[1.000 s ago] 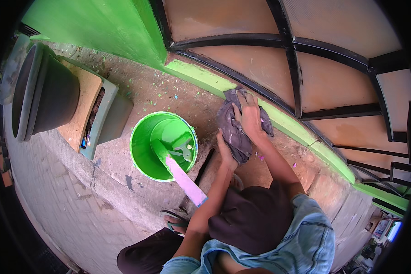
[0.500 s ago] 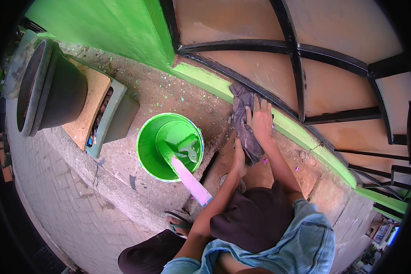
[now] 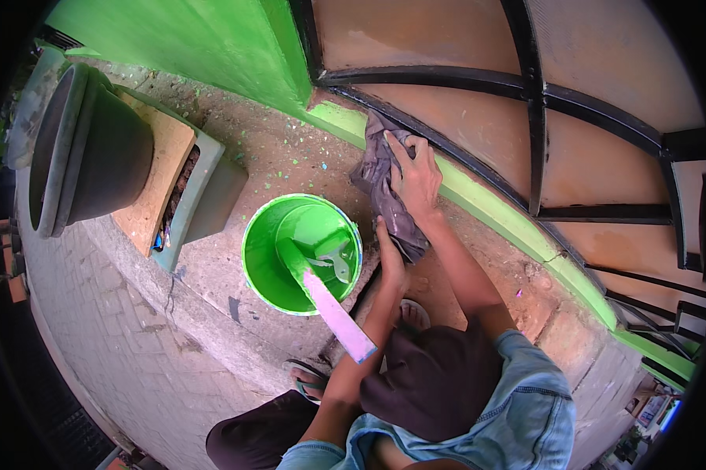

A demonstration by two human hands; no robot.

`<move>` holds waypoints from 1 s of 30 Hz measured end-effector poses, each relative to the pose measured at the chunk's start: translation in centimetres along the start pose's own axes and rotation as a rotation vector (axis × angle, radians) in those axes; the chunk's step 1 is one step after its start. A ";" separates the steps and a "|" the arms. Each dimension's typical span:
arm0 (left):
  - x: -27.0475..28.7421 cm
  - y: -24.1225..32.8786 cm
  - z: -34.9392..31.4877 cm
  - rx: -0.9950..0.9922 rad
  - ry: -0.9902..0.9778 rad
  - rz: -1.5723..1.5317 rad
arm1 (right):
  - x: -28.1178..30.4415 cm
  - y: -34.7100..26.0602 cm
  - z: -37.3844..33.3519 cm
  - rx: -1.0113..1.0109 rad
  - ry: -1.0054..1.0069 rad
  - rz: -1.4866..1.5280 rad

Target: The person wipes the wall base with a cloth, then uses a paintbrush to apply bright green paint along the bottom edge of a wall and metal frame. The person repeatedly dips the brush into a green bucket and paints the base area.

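A crumpled dark grey-purple cloth (image 3: 380,176) lies bunched against the pale green ledge (image 3: 498,218) at the foot of the window. My right hand (image 3: 418,176) grips the cloth's upper part, pressing it to the ledge with bent fingers. Lower down, my left hand (image 3: 392,257) holds the cloth's near end; some of its fingers are hidden behind the cloth. Left of my hands stands a bucket (image 3: 251,274) coated inside with bright green paint. A flat pink stick (image 3: 333,313), green at its lower part, leans out over the bucket's near rim.
A large dark plant pot (image 3: 106,153) sits on a wooden board (image 3: 161,164) over a grey-green planter (image 3: 208,196) at the left. Dark metal bars (image 3: 533,117) frame brownish panes above the ledge. Paint flecks dot the concrete. My sandalled foot (image 3: 306,376) is near the bucket.
Both hands have slid the cloth leftward and up along the ledge, toward the green wall corner. The view has shifted slightly; bucket and stick stay put.
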State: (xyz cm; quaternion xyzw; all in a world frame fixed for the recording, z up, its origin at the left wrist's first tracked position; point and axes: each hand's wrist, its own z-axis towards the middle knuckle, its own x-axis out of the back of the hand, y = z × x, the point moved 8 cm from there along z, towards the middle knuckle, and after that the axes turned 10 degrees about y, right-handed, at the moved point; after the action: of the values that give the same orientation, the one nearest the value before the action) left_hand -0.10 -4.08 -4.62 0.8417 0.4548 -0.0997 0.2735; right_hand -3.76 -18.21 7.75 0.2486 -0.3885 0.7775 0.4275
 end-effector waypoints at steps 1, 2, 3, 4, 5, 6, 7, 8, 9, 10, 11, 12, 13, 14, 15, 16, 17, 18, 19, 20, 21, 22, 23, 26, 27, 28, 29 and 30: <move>-1.0 -0.2 -0.3 0.013 -0.006 0.025 | -0.1 0.8 -0.2 0.045 0.001 -0.077; -1.4 -0.1 -0.2 -0.004 -0.022 -0.007 | -0.6 1.0 -0.4 0.092 -0.003 -0.135; -1.8 0.0 -0.1 -0.021 -0.039 -0.039 | -1.2 1.3 -0.5 0.138 -0.006 -0.196; -0.9 0.1 0.1 -0.041 -0.033 -0.071 | -2.1 0.5 -0.9 0.133 -0.030 -0.175; -0.1 -0.2 0.8 -0.033 -0.025 -0.109 | -2.4 -0.5 -0.5 0.131 -0.047 -0.168; 1.2 -0.8 2.1 -0.026 -0.017 -0.146 | -3.0 -1.5 -0.3 0.128 -0.064 -0.160; 1.9 -0.7 3.1 -0.024 -0.012 -0.183 | -4.0 -2.0 -0.2 0.102 -0.119 -0.116; 0.9 -0.4 2.4 -0.011 0.006 -0.170 | -4.7 -1.7 0.4 0.118 -0.154 -0.153; -0.1 0.1 1.8 0.000 0.026 -0.158 | -5.7 -1.4 1.2 0.134 -0.190 -0.188; -0.3 0.7 1.4 0.004 0.059 -0.146 | -7.0 -1.7 1.6 0.148 -0.232 -0.208; -0.5 1.4 1.5 -0.037 0.048 -0.183 | -8.0 -3.0 2.1 0.232 -0.227 -0.068; -0.7 2.0 1.6 -0.078 0.035 -0.221 | -9.0 -4.5 2.5 0.315 -0.220 0.072; -0.6 2.8 1.7 -0.127 0.026 -0.262 | -9.0 -6.3 2.9 0.403 -0.210 0.221; -0.3 2.8 2.0 -0.147 0.047 -0.274 | -8.4 -6.5 3.1 0.378 -0.171 0.222; 0.0 2.3 2.4 -0.167 0.066 -0.286 | -7.5 -6.6 3.0 0.354 -0.133 0.222; 1.2 2.5 2.7 -0.201 0.104 -0.298 | -6.5 -7.8 2.9 0.327 -0.098 0.244; 0.3 3.6 0.8 -0.258 0.110 -0.210 | -4.7 -6.3 3.6 0.204 -0.023 0.196; 0.1 3.6 1.2 -0.243 0.093 -0.178 | -4.1 -4.8 4.0 0.127 0.018 0.121; 0.2 3.3 1.3 -0.219 0.076 -0.140 | -4.6 -4.5 3.9 0.132 -0.042 0.051; 0.3 3.0 1.3 -0.196 0.060 -0.103 | -5.4 -4.5 3.7 0.137 -0.101 -0.018; 0.4 2.2 2.2 -0.123 0.017 -0.250 | -6.2 -5.1 3.3 0.156 -0.077 -0.039; 0.1 2.1 1.6 -0.068 0.088 -0.253 | -6.9 -5.0 3.1 0.179 -0.046 -0.086; -0.7 2.5 0.3 -0.017 0.159 -0.252 | -7.5 -4.8 3.1 0.199 -0.013 -0.130; 1.1 2.7 2.6 -0.132 0.172 -0.288 | -11.6 -5.0 4.1 0.173 -0.170 -0.049; 0.9 3.5 2.5 -0.217 0.135 -0.272 | -11.7 -6.4 4.3 0.253 -0.211 0.077; 0.7 4.2 2.3 -0.301 0.097 -0.256 | -11.4 -7.0 3.9 0.267 -0.261 0.157; 1.3 4.1 2.6 -0.316 0.158 -0.268 | -10.7 -8.4 3.8 0.289 -0.301 0.246; 1.7 4.3 3.0 -0.327 0.182 -0.251 | -10.3 -9.6 3.9 0.312 -0.340 0.335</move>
State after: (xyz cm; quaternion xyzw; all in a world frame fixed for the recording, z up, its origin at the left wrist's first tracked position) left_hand 4.61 -6.35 -6.21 0.7284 0.5890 0.0182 0.3495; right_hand 9.98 -23.06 6.31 0.3706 -0.3659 0.8348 0.1785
